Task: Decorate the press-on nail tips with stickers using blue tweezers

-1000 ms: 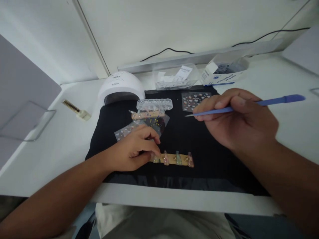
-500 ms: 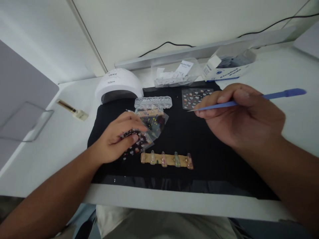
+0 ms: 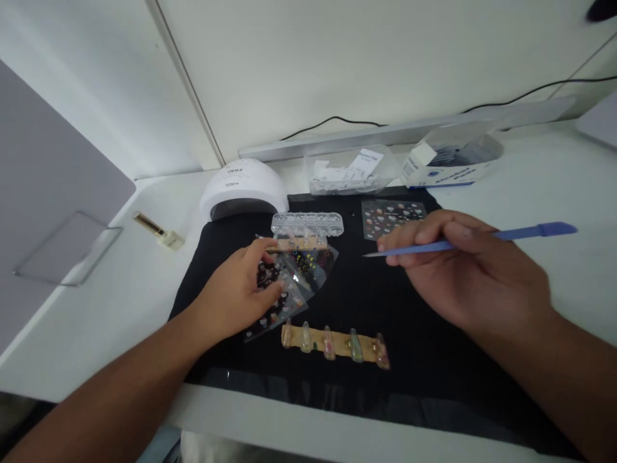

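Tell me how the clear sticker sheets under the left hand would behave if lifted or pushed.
The sticker sheets look thin and glossy, so they would probably flop and bend when lifted. Fanned in an overlapping stack, they would likely slide over each other under the left hand. Being flat film on the black mat, they seem very light and hard to pick up by an edge.

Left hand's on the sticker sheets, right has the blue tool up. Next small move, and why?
Probably bring the blue tool down to the sticker sheets. The left hand pins them flat on the black mat, while the right hand holds the tool tip in the air, apart from any sheet.
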Available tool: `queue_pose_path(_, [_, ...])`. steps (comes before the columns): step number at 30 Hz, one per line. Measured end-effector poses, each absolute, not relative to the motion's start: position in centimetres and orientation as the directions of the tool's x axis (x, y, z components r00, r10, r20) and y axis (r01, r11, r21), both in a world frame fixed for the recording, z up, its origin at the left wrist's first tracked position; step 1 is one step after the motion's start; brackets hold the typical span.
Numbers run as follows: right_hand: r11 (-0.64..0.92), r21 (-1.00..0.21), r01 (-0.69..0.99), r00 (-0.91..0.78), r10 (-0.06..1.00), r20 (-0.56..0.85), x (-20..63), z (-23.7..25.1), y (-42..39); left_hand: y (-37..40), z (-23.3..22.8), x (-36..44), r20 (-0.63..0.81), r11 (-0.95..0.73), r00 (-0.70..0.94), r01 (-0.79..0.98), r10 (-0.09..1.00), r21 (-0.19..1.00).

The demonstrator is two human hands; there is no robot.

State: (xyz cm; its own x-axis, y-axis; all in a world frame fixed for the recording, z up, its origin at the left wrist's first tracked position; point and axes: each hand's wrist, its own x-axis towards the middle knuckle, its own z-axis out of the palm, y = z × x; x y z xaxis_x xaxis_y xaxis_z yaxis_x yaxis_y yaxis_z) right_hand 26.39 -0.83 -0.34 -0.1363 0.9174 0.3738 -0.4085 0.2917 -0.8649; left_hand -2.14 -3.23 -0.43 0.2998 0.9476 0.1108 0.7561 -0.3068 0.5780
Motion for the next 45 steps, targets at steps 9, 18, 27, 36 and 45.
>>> queue_pose_path(9, [0.256,-0.908,-0.333,-0.177,0.928,0.327,25.9,-0.9,-1.9,-2.6,-2.4,-1.2,0.026,-0.112,0.151,0.591,0.988,0.799])
queue_pose_path(18, [0.261,-0.910,-0.322,-0.230,0.911,0.342,25.0,-1.0,-2.6,-1.2,-1.9,-1.3,0.123,-0.145,0.145,0.156,0.982,0.977])
queue_pose_path(27, [0.201,-0.888,-0.413,-0.414,0.827,0.380,23.1,0.2,-5.2,-2.1,-0.5,-1.5,0.247,-0.236,0.200,-0.078,0.948,0.969])
queue_pose_path(36, [0.246,-0.893,-0.377,-0.457,0.789,0.411,22.4,0.7,-6.1,-3.0,-0.3,-1.4,0.257,-0.234,0.213,-0.125,0.943,0.964])
queue_pose_path(45, [0.289,-0.887,-0.359,-0.399,0.812,0.426,23.0,0.6,-5.6,-4.5,0.0,-0.7,0.315,-0.305,0.148,-0.090,0.937,0.948])
